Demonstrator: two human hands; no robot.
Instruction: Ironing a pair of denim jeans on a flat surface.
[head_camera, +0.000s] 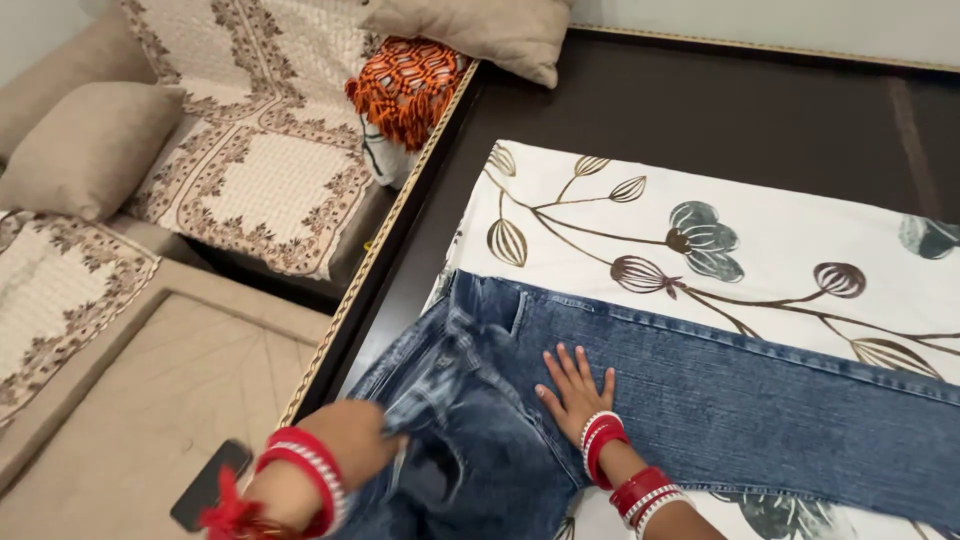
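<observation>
— Starting at the far left, what do you see?
— A beige sofa (60, 90) with a plump cushion (85, 145) and patterned cream covers (265, 150), then an orange-and-white fringed cloth (405, 85) at the edge of the dark desk (700, 100).

— And the left hand?
— The left hand (355, 440), red bangles (300, 470) on its wrist, is closed on the waist end of the blue jeans (720, 390); its grip bunches the denim near the fly. A dark phone (208, 485) lies on the floor just below it.

— The right hand?
— The right hand (578, 390) lies flat with fingers spread on the denim, pressing, not gripping.

— Where do the jeans lie?
— On a white floral sheet (700, 210) spread over the desk, legs running off to the right.
</observation>
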